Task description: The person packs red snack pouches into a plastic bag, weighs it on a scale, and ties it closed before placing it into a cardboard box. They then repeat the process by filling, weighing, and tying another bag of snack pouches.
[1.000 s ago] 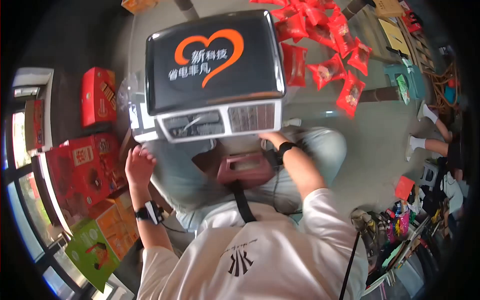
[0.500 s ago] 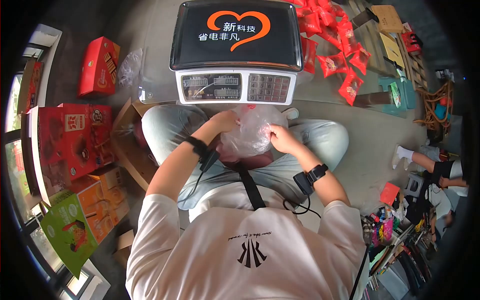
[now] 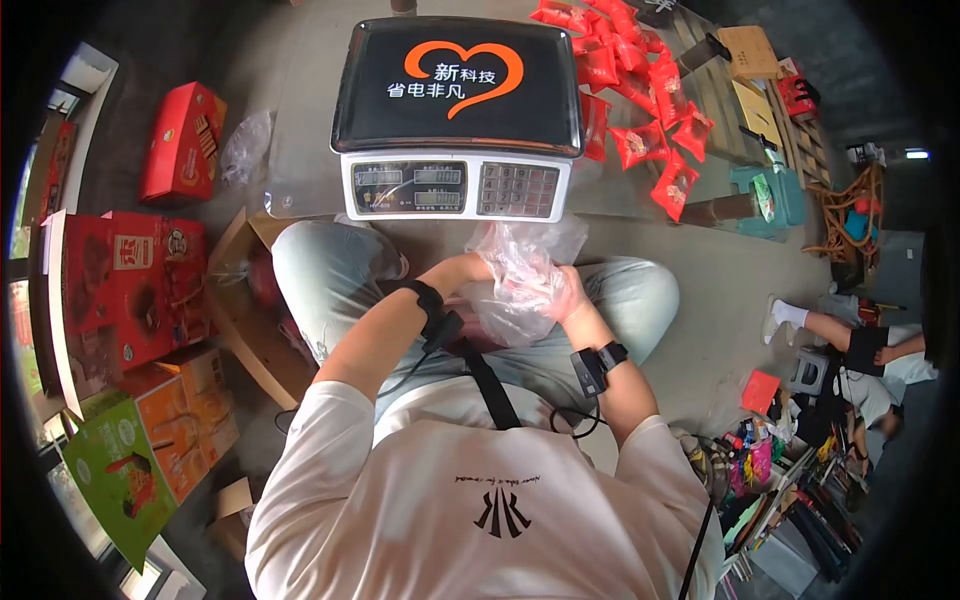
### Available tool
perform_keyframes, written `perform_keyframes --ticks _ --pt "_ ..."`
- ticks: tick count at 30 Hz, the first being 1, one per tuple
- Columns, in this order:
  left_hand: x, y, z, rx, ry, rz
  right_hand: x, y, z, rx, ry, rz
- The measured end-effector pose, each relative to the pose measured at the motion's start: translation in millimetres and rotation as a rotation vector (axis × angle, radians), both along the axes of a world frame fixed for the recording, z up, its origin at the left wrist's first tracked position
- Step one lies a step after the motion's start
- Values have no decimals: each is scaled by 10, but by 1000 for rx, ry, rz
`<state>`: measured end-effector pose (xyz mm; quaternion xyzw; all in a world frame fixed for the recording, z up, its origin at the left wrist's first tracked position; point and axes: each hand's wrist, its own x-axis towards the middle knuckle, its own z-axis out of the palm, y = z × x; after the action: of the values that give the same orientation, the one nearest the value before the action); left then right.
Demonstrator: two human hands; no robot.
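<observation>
- Your left hand (image 3: 478, 266) meets the clear bag (image 3: 515, 245) above your lap; film hides its fingers, grip cannot be told.
- Your right hand (image 3: 568, 294) is closed on the bag's right side.
- Progress: bag in hand, crumpled; whether its mouth is open cannot be told.
- Scale (image 3: 455, 125) stands just beyond, on the worktop (image 3: 300, 130).
- Red packets (image 3: 640, 145) lie loose at its right, outside the bag.

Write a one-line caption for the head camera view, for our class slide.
Left hand and right hand handling a clear plastic bag before a digital scale, red packets scattered to its right.
</observation>
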<state>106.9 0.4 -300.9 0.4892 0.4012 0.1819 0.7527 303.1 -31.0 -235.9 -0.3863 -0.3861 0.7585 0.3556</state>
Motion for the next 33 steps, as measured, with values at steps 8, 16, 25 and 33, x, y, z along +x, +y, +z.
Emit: perform_keyframes --ticks 8,16,25,33 --pt "235 72 405 -735 -679 423 -22 -3 -61 -337 280 -63" --pt "-54 -67 -423 -415 -337 367 9 193 -144 -756 204 -421" --pt "-696 -199 179 -208 55 393 275 812 -1124 -97 -977 -721" --pt "-988 -319 440 -719 -492 469 153 704 -1014 183 -1556 -518"
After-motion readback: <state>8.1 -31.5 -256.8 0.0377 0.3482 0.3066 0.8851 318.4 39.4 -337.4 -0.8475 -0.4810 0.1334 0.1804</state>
